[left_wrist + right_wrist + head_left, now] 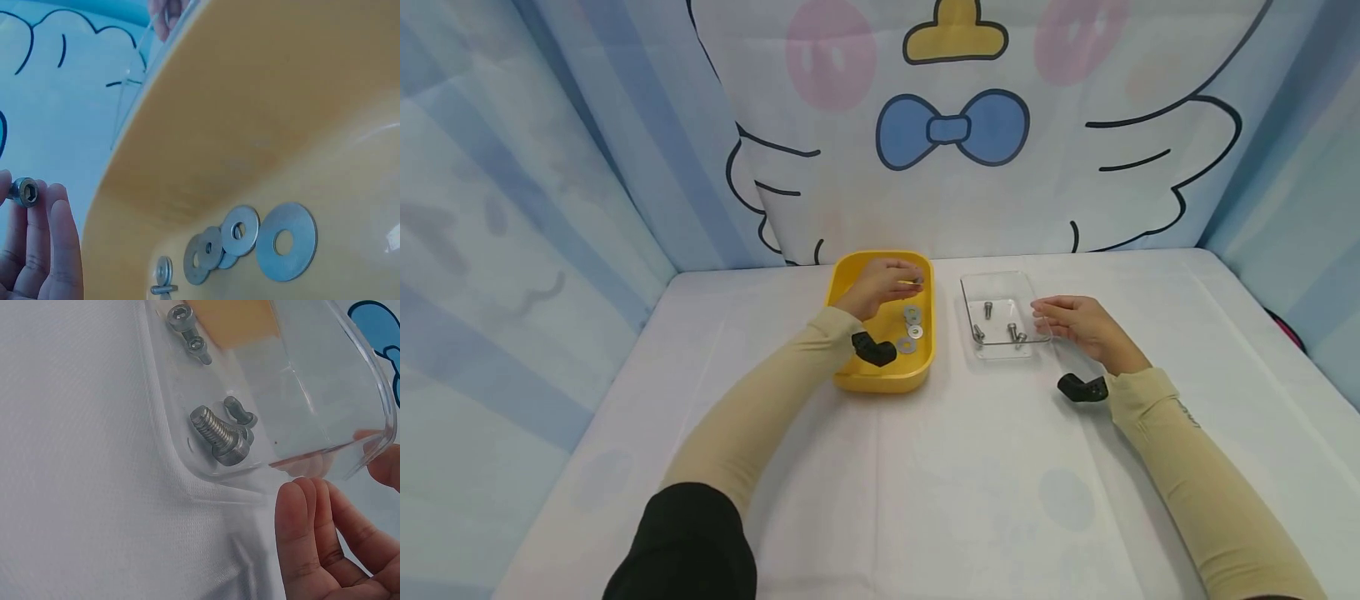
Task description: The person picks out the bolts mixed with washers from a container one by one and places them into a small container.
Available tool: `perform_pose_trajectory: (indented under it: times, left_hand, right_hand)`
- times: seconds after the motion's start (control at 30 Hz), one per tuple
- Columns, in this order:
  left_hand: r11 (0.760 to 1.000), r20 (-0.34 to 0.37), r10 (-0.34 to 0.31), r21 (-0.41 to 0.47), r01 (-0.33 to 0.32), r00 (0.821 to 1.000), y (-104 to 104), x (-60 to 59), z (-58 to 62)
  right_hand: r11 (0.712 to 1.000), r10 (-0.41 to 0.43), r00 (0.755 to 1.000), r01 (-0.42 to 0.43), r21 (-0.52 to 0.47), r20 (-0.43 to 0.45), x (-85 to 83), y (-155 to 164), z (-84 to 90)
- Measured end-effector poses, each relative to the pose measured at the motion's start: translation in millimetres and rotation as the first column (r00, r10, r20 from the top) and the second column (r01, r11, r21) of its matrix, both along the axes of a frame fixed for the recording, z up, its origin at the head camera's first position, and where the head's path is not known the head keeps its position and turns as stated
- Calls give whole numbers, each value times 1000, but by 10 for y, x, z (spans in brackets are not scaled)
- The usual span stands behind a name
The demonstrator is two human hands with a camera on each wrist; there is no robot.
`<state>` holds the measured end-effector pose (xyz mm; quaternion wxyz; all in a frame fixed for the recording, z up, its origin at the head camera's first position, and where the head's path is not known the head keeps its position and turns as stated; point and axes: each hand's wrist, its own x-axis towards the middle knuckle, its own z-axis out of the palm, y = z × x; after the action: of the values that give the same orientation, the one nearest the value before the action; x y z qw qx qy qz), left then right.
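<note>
My left hand is over the yellow tray, pinching a silver hex socket bolt between thumb and fingertips. Below it, several flat washers lie on the tray floor. A small bolt lies beside a washer in the left wrist view. My right hand is at the right wall of a clear plastic box, its fingers fairly straight and at the wall. Inside the box are several socket bolts of different sizes.
Both containers stand side by side near the back of a white-covered table. Behind them hangs a printed cloth backdrop. Blue patterned curtains close off the sides. Each wrist carries a small black camera.
</note>
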<state>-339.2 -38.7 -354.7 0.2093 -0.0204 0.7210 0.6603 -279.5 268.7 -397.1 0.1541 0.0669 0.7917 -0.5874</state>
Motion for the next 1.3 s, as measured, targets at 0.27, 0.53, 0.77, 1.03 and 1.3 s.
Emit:
perform_pose_trajectory:
  times: [0.27,0.53,0.77,1.03,1.3]
  left_hand:
    - [1000,-42,-15,-19,15,999,35,158,121]
    - [999,-41,-38,-38,37,998,117,237,170]
    - [999,-61,-42,-14,41,997,219,316,212]
    - [999,-42,-28,-37,26,999,408,330,203]
    - [1000,-20,8,23,-7,1000,607,328,151]
  right_hand:
    - [1000,-12,1000,12,-11,14,-8,10,-17]
    - [1000,-9,1000,9,-4,4,2,3,-9]
    - [1000,1,1000,-1,-7,0,-5,-2,2]
    - [1000,11,1000,-11,-3,-8,-15,23,-12]
    - [1000,10,1000,-10,29,-8,-15,20,-15]
